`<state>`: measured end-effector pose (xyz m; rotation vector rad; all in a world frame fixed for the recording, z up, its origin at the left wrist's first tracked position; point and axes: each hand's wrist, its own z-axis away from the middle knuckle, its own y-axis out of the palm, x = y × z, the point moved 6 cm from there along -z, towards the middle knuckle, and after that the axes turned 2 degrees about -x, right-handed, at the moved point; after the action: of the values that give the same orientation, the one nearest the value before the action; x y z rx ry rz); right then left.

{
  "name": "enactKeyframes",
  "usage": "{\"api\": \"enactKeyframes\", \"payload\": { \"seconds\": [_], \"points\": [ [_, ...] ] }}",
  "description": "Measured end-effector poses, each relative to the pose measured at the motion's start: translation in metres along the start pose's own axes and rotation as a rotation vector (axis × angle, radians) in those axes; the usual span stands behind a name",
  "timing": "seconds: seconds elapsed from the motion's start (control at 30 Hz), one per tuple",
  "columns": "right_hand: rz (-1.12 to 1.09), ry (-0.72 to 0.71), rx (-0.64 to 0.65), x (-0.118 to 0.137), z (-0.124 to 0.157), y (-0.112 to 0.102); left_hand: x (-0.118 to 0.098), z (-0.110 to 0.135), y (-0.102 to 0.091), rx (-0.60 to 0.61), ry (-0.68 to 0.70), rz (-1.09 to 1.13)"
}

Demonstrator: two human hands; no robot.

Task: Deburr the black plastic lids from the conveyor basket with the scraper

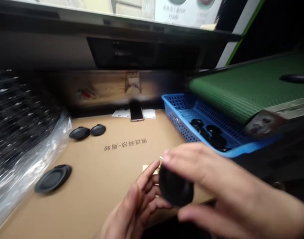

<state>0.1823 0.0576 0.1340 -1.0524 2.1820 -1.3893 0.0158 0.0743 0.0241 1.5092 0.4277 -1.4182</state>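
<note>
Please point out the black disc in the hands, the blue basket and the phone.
Black disc [175,188]: head view, on its dark face between the hands.
Blue basket [175,121]: head view, on its mesh side wall.
Phone [137,111]: head view, on its upward face.

- Factory assembly workstation
- Green conveyor belt [251,86] beyond and right of the fingers [189,156]
- Blue plastic mesh basket [176,111] just beyond them
- Cardboard-covered workbench [92,176] beneath and left

Left hand [130,202] low, right hand [223,179] above (both curled)

A matte black round disc [176,186], held up, tilted
</note>
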Motion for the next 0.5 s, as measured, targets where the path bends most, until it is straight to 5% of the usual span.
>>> {"api": "enactKeyframes", "payload": {
  "seconds": [0.13, 0.27, 0.37, 0.5],
  "points": [
    [-0.126, 0.052, -0.003, 0.029, 0.005, 0.075, 0.027, 0.008, -0.006, -0.037, -0.092, 0.564],
    [-0.079, 0.154, 0.041, 0.025, 0.029, 0.121, 0.021, 0.027, -0.035, -0.187, 0.074, 0.668],
    [0.023, 0.064, 0.126, 0.040, 0.046, 0.139, 0.013, 0.036, -0.044, -0.186, 0.147, 0.691],
    [-0.059, 0.100, 0.069, 0.051, 0.064, 0.140, 0.015, 0.036, -0.041, -0.113, 0.140, 0.765]
  ]
}}
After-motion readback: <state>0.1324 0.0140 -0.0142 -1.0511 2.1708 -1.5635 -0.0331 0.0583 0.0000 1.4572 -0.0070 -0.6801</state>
